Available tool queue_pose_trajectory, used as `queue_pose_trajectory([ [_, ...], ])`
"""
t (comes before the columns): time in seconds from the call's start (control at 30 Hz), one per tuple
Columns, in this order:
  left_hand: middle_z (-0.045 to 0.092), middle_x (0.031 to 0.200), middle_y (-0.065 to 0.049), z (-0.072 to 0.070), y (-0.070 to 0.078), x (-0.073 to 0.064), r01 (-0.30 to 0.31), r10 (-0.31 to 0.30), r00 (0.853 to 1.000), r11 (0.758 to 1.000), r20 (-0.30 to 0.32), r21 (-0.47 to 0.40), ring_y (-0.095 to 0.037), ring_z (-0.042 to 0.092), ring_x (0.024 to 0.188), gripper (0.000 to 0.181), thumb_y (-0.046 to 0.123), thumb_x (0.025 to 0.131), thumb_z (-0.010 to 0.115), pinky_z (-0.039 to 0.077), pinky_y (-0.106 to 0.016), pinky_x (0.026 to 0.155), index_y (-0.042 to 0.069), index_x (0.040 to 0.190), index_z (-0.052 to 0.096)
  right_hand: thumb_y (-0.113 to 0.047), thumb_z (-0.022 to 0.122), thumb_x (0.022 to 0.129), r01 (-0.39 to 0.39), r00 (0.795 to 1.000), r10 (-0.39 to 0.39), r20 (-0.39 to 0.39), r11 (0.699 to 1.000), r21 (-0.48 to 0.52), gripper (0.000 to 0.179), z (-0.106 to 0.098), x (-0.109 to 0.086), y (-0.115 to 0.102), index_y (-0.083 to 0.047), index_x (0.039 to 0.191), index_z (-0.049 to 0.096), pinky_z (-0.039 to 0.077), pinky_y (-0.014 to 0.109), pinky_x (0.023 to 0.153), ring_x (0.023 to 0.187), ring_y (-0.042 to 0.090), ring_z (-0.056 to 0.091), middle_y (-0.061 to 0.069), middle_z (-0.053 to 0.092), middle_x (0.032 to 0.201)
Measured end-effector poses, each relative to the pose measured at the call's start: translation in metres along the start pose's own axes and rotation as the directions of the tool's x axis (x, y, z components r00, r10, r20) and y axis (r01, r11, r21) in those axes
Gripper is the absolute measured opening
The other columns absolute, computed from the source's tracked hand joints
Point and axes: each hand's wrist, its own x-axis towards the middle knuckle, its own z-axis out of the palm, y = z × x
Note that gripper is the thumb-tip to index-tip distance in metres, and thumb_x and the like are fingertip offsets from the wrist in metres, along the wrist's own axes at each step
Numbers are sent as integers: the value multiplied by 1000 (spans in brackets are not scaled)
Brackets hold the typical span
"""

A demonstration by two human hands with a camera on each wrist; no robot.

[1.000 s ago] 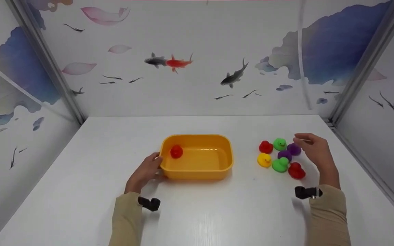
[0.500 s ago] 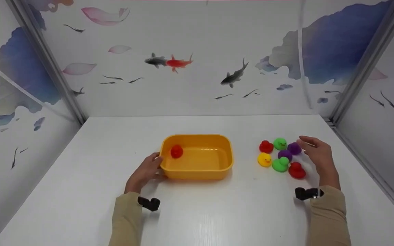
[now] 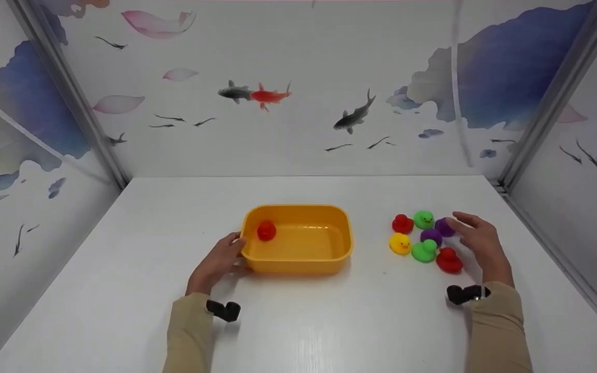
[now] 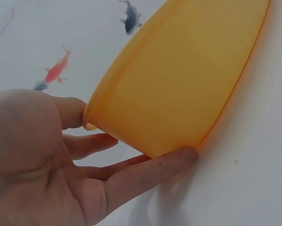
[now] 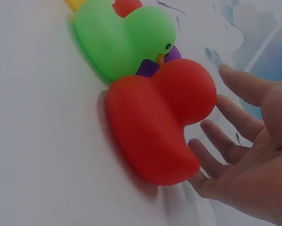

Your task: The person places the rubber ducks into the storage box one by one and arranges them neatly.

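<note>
In the head view my left hand [image 3: 216, 260] grips the left end of a yellow plastic basin [image 3: 296, 266]. The left wrist view shows the thumb at the basin's rim and the fingers [image 4: 153, 175] against its outer wall. A red rubber duck [image 3: 266, 231] lies inside, near the left end. My right hand [image 3: 480, 242] hovers at the right side of a cluster of rubber ducks, fingers relaxed and holding nothing. Its fingertips overlap the back purple duck [image 3: 444, 227]. Close by is the front red duck [image 5: 153, 132], with a green duck [image 5: 101, 40] beyond it in the right wrist view.
Also in the cluster are a yellow duck [image 3: 400, 243], another red duck [image 3: 402, 224], a second green duck [image 3: 424, 219] and a second purple duck [image 3: 431, 238]. The white table [image 3: 329, 321] meets printed wall panels [image 3: 288, 140] at the back and sides.
My right hand has shifted slightly right, then lower toward the near side, its fingers a little more spread. The left hand, basin and ducks have stayed in place.
</note>
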Motion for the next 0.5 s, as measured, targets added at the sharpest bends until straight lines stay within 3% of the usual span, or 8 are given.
queue_pose_trajectory([
  [0.3, 57, 143, -19, 0, -1, -1, -27, 28, 1000, 998, 14, -51, -27, 66, 111, 50, 33, 109, 41, 60, -40, 92, 11, 153, 38, -44, 60, 98, -22, 1000, 22, 11, 1000, -3, 79, 4, 4, 0, -8, 159, 25, 24, 50, 127, 152, 38, 23, 19, 18, 167],
  [0.5, 57, 142, -17, 0, -1, -1, -31, 32, 999, 999, 6, -42, -28, 66, 111, 50, 34, 108, 42, 61, -40, 92, 11, 153, 39, -42, 63, 97, -67, 998, 67, -7, 998, -6, 78, 8, 9, -2, -9, 158, 27, 16, 52, 128, 155, 39, 16, 19, 19, 167],
])
